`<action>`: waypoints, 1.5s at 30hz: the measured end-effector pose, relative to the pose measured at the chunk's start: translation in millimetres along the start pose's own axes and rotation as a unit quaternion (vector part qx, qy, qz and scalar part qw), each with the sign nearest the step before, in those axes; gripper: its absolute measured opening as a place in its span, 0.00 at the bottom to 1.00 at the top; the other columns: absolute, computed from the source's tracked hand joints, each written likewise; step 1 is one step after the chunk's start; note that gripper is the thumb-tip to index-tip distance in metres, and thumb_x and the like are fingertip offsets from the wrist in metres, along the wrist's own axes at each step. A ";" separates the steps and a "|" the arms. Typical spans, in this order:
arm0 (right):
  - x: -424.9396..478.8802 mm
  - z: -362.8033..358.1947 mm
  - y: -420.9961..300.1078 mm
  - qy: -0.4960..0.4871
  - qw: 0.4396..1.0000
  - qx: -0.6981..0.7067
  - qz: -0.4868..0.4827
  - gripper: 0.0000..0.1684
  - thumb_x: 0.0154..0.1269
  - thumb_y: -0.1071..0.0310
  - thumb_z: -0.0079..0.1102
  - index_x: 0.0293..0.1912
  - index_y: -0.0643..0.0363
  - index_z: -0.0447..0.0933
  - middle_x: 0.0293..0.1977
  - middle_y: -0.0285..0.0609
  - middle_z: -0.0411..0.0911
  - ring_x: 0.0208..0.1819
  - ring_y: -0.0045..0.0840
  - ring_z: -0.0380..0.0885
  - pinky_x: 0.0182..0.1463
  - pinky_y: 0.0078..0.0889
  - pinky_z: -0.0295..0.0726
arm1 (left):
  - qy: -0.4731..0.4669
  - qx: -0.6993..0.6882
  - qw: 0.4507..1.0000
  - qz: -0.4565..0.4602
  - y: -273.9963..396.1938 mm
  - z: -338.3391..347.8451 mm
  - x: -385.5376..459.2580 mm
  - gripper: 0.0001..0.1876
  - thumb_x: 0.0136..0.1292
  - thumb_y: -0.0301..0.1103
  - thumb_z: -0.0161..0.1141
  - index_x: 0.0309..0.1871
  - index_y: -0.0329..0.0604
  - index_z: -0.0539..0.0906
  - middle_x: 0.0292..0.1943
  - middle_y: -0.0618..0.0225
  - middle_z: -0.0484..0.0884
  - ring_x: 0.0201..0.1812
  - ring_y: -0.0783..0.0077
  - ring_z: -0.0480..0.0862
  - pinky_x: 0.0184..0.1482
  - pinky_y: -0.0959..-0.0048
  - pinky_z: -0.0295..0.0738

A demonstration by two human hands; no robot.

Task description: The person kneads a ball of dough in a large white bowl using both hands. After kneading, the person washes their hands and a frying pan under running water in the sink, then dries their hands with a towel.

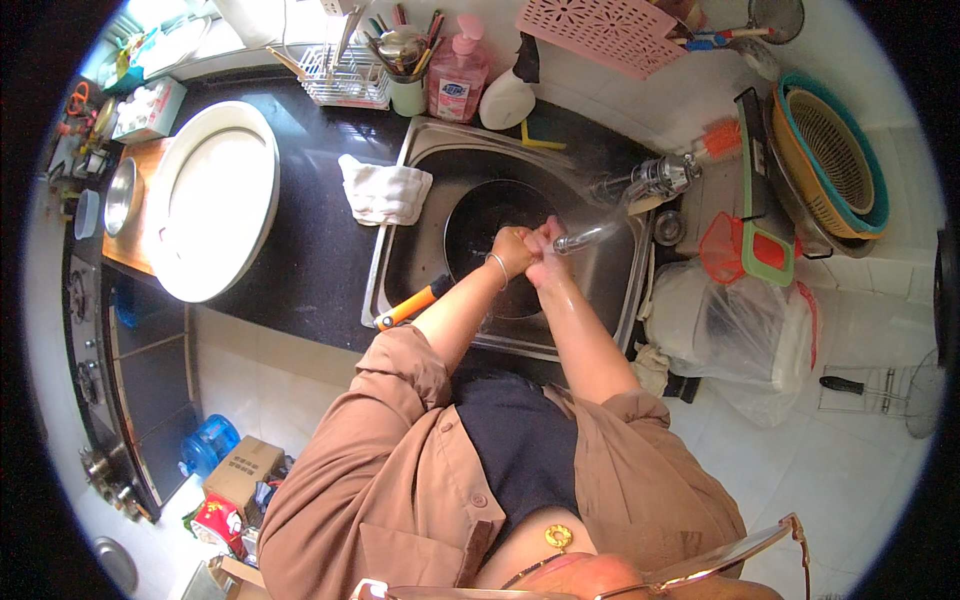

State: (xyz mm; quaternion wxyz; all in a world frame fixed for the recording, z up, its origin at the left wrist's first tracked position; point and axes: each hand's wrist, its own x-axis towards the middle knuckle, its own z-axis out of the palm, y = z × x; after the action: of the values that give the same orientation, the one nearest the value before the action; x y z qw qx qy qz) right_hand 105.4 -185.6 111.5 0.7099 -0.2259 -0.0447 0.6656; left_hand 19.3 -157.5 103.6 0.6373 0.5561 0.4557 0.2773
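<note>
My left hand point(514, 251), with a bracelet at its wrist, touches my right hand point(550, 251) over the stainless steel sink point(592, 300). The tip of the faucet point(600, 232) is close against my right hand, and that forearm looks wet. Whether water is running is hard to tell. Beneath my hands, a black frying pan point(472, 232) lies in the sink, its orange and black handle point(415, 306) reaching over the rim at the left. A folded white cloth point(386, 191) drapes over the sink's left edge. The fingers partly hide one another.
A large white basin point(217, 202) stands on the dark counter to the left. Behind the sink are a pink soap bottle point(454, 79), a white spray bottle point(508, 97) and a wire rack point(345, 75). Colanders point(825, 150) and a green-edged cutting board point(757, 180) stand at the right.
</note>
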 end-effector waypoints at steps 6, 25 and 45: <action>-25.8 41.1 -3.5 0.033 0.999 -0.019 0.022 0.21 0.65 0.67 0.44 0.54 0.69 0.63 0.55 0.48 0.67 0.59 0.37 0.64 0.63 0.39 0.64 | -0.132 -0.631 0.753 -0.131 42.2 -6.9 -14.3 0.10 0.60 0.38 0.56 0.30 0.41 0.77 0.27 0.69 0.78 0.40 0.67 0.79 0.47 0.64 0.73; -9.5 45.5 7.7 0.121 0.817 -0.564 -0.002 0.28 0.70 0.50 0.34 0.58 0.64 0.59 0.59 0.48 0.59 0.61 0.35 0.56 0.63 0.33 0.55 | -0.002 -0.582 0.798 -0.158 63.2 -7.7 -20.1 0.41 0.61 0.64 0.39 0.64 0.34 0.58 0.60 0.56 0.66 0.60 0.59 0.66 0.62 0.63 0.58; 1.1 25.6 -0.5 0.156 0.964 -0.201 0.079 0.18 0.65 0.51 0.46 0.26 0.52 0.69 0.23 0.39 0.73 0.29 0.29 0.73 0.38 0.37 0.74 | 0.168 0.046 0.980 0.101 24.9 45.3 -27.2 0.36 0.50 0.27 0.50 0.64 0.28 0.52 0.56 0.38 0.63 0.61 0.47 0.62 0.60 0.64 0.57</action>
State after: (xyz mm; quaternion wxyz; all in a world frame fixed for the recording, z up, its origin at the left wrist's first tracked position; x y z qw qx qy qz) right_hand 96.7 -177.9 134.3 0.5932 -0.4679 -0.0482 0.6533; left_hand 51.7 -195.9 133.4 0.4945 0.5732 0.5101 0.4084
